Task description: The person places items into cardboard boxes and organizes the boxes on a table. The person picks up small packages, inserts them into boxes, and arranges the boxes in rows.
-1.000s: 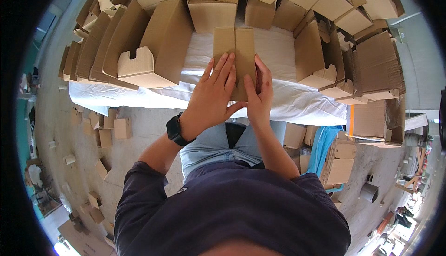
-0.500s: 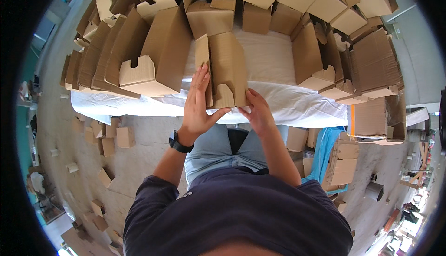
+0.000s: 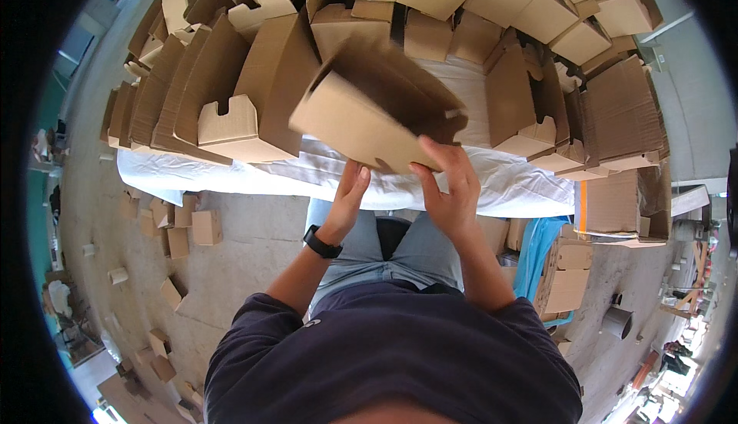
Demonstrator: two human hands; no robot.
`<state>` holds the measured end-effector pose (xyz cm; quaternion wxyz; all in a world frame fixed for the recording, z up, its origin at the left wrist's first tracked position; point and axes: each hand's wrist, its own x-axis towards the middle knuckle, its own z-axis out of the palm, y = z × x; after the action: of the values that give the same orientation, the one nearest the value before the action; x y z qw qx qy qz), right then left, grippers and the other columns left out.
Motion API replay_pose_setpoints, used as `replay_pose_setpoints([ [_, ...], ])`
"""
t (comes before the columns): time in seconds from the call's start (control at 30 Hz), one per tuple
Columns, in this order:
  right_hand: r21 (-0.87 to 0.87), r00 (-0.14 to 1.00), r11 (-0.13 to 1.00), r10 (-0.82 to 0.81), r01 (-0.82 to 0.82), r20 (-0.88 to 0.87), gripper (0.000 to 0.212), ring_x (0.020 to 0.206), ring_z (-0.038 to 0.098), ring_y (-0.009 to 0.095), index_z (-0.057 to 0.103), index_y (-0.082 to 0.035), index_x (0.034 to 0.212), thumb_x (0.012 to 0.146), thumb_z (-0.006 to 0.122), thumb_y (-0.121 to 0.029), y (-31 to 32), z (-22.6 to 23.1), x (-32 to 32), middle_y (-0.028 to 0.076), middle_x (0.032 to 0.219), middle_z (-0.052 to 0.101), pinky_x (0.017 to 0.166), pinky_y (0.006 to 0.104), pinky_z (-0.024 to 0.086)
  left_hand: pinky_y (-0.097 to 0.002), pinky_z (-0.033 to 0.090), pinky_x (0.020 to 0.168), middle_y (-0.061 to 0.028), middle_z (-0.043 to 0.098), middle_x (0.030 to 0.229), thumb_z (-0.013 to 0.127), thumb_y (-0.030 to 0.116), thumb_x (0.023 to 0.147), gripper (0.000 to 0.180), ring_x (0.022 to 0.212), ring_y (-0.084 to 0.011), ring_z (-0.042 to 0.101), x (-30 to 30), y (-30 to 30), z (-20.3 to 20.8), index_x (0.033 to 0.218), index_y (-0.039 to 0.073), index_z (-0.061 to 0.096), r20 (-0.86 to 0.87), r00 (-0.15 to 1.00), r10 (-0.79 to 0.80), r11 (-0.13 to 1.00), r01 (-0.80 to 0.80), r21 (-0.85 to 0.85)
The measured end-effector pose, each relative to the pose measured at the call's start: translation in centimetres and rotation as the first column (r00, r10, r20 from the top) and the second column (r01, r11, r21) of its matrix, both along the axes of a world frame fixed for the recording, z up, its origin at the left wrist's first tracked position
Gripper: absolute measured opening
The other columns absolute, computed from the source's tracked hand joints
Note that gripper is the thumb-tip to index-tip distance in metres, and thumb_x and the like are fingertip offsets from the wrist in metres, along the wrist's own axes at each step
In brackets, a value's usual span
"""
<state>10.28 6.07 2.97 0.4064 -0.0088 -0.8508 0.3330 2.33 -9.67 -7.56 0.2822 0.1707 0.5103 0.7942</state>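
Note:
A brown cardboard box with an open top is tilted in the air over the near edge of the white-covered table, partly blurred by motion. My right hand grips its near right corner, thumb on the near wall and fingers along the edge. Under the lower near edge is my left hand; its thumb points up against the box and the other fingers are partly hidden beneath it. A dark watch is strapped to my left wrist.
White cloth covers the table. Cardboard boxes stand in a row on the left, with more boxes on the right and stacked behind. Small boxes lie on the floor at left. Blue plastic hangs beside flattened cardboard at right.
The box has been turned from upright and lengthwise to a slanted, sideways pose, its open side now facing away. My left hand has slid from its left side to its underside.

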Motion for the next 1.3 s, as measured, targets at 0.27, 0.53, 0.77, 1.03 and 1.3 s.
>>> replay_pose_setpoints([
  [0.27,0.403,0.977,0.905,0.053,-0.135,0.207,0.032,0.073,0.058,0.022,0.070,-0.009,0.098,0.067,0.063,-0.004,5.0,0.8,0.8,0.004,0.081,0.061,0.064,0.0339,0.046,-0.0401,0.024,0.116,-0.0144,0.019,0.156,0.063,0.010,0.092,0.086,0.142,-0.0266,0.025,-2.1,-2.6,0.0,0.154,0.009,0.003,-0.126,0.960,0.252,0.965,-0.258,-0.038],
  [0.53,0.467,0.967,0.864,0.079,-0.188,0.244,0.037,0.072,0.056,0.020,0.070,-0.012,0.103,0.067,0.062,-0.005,4.6,2.9,-0.9,0.002,0.074,0.056,0.065,0.0333,0.044,-0.0422,0.021,0.117,-0.0150,0.009,0.159,0.086,0.015,0.070,0.120,0.144,-0.0278,0.021,-5.8,-2.3,3.3,0.154,0.010,-0.001,-0.598,0.783,0.168,0.943,-0.304,-0.133],
  [0.77,0.372,0.912,0.862,0.215,-0.345,0.349,0.035,0.088,0.060,0.021,0.068,-0.013,0.110,0.075,0.066,-0.008,4.6,4.6,0.0,0.004,0.089,0.062,0.077,0.0344,0.045,-0.0408,0.032,0.113,-0.0130,0.023,0.154,0.090,0.008,0.062,0.131,0.139,-0.0254,0.031,-8.5,-2.7,4.9,0.153,0.010,-0.004,-0.615,0.783,-0.097,0.990,0.013,-0.140],
  [1.03,-0.716,0.973,0.662,0.200,-0.222,-0.117,0.073,0.140,0.032,0.027,0.036,-0.009,0.146,0.091,0.057,-0.052,8.7,-4.1,-0.4,0.011,0.151,0.035,0.113,0.0447,0.025,-0.0396,0.043,0.103,-0.0141,0.051,0.131,0.075,0.020,0.083,0.072,0.123,-0.0230,0.050,-8.8,-3.2,1.8,0.141,0.004,0.034,0.011,1.000,-0.016,1.000,0.016,0.005],
  [1.3,-0.820,0.885,0.406,0.403,-0.403,-0.236,0.104,0.143,0.024,0.027,0.013,-0.007,0.153,0.081,0.065,-0.061,5.8,-2.7,-1.5,0.014,0.153,0.028,0.116,0.0420,0.017,-0.0533,0.041,0.105,-0.0154,0.042,0.145,0.032,0.062,0.097,0.071,0.130,-0.0367,0.045,-3.6,1.3,6.6,0.148,0.012,0.030,0.601,0.634,-0.486,0.841,0.152,0.520],
])
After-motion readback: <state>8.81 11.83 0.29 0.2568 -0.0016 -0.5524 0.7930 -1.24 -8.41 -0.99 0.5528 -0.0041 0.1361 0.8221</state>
